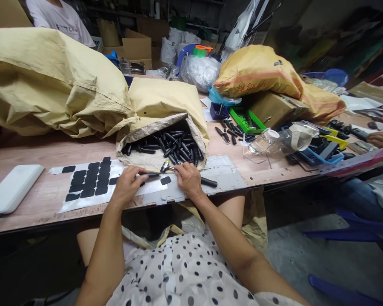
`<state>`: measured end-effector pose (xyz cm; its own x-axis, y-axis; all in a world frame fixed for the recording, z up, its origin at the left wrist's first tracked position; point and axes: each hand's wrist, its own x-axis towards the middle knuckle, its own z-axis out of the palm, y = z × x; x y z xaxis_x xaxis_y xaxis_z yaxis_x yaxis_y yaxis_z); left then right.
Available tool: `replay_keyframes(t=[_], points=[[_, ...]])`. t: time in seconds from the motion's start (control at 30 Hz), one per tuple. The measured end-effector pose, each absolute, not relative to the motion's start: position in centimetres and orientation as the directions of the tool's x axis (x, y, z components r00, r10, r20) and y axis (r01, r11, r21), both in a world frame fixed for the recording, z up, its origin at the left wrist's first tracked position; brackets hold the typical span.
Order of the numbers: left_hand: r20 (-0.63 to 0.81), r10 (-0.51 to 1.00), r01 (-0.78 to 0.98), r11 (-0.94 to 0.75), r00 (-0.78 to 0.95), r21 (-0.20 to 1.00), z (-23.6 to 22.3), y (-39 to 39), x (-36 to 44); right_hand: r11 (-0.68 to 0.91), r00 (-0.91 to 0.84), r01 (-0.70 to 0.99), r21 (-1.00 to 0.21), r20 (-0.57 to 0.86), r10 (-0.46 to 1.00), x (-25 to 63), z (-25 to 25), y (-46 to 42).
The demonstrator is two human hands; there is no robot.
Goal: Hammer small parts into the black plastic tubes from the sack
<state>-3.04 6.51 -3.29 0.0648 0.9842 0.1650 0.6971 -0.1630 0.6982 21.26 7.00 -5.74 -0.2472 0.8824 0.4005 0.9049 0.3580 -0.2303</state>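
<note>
Both hands work at the near edge of the wooden tabletop (51,193), just in front of the open mouth of a tan sack (166,127) that lies on its side and spills black pen-like tools (172,146). The left hand (127,185) has its grip closed around one end of a slim black tool (151,174), fingers curled over it, while the right hand (188,178) pinches the same tool near its metal tip, its grip closed on it too. The tool lies level between the two hands, close above a grey plastic sheet (223,176) spread before the sack. A second black tool (209,182) lies on that sheet, touching the right hand's outer side. One loose black oval sticker (165,180) sits on the sheet between the hands. Left of the sack's mouth, a white backing sheet (83,197) carries rows of black stickers (89,182), and farther left rests a white power bank (12,187). Right of the sack stand a green tray (242,121), a clear jar (271,142) on its side and a cardboard box (274,108). Another person's hand (381,138) rests far right of the sack.
</note>
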Motion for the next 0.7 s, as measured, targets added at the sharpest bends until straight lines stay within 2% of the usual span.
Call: replay_keyframes(t=[0.1, 0.43, 0.7], points=[[0.162, 0.969, 0.659, -0.245, 0.186, 0.711, -4.1, 6.0, -1.9, 0.338, -0.238, 0.920, -0.200, 0.403, 0.884, 21.3, -5.9, 7.0], [0.159, 0.967, 0.624, -0.250, 0.199, 0.741, -4.7, 6.4, -1.6, 0.325, -0.224, 0.930, -0.170, 0.439, 0.870, 21.1, -6.1, 6.8], [0.181, 0.964, 0.656, -0.267, 0.197, 0.706, -5.0, 7.3, 0.7, 0.309, -0.160, 0.925, -0.220, 0.512, 0.844, 21.2, -6.2, 6.9]])
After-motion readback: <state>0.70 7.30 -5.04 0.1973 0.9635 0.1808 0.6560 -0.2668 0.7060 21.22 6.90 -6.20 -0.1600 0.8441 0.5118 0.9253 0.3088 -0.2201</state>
